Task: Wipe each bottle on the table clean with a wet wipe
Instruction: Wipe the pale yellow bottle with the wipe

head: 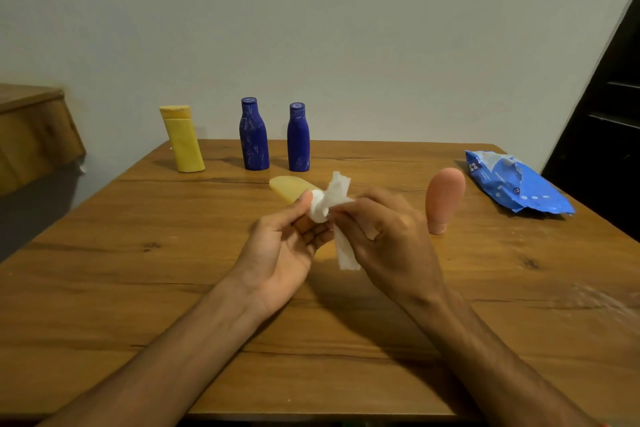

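My left hand point(287, 243) holds a small pale yellow bottle point(291, 186) above the middle of the wooden table point(138, 274), tilted up and to the left. My right hand point(384, 236) presses a crumpled white wet wipe point(329, 201) around the bottle's near end; one tail of the wipe hangs down between my hands. At the back stand a yellow bottle point(183, 140) and two dark blue bottles point(254, 135) point(298, 139) in a row. A pink bottle point(444, 199) stands cap down just right of my right hand.
A blue pack of wet wipes point(516, 185) lies torn open at the table's right rear. A wooden cabinet point(31, 132) stands off to the left by the wall. Dark shelving point(609, 135) rises on the right.
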